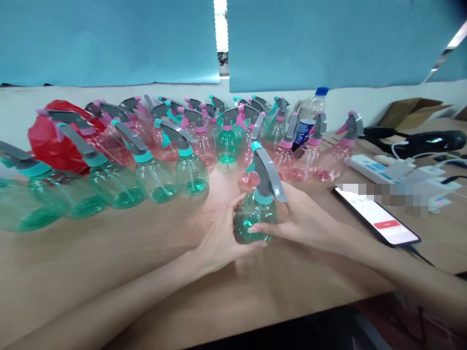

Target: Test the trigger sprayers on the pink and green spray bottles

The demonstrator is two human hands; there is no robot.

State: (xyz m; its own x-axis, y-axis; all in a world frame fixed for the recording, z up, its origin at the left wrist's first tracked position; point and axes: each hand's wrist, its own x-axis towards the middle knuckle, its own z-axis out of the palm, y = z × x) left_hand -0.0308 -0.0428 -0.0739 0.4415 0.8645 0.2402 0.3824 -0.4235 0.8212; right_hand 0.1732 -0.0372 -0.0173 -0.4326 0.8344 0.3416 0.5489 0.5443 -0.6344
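Note:
A green see-through spray bottle (259, 211) with a grey lever and turquoise collar stands nearly upright between my hands. My left hand (222, 240) is wrapped round its lower left side, thumb across the front. From the right, my right hand (299, 216) grips the same bottle, its thumb lying over the front; its other fingers are hidden behind. Left of my hands is a row of similar green spray bottles (191, 172). Behind the held bottle stand several pink spray bottles (306, 158) with grey levers and pink collars.
More pink and green spray bottles fill the back near the wall. A red plastic bag (60, 141) lies at the back left, a drink bottle (315, 109) at the back. On the right are a lit phone (377, 216), a power strip (372, 167) with plugs and a cardboard box (404, 114).

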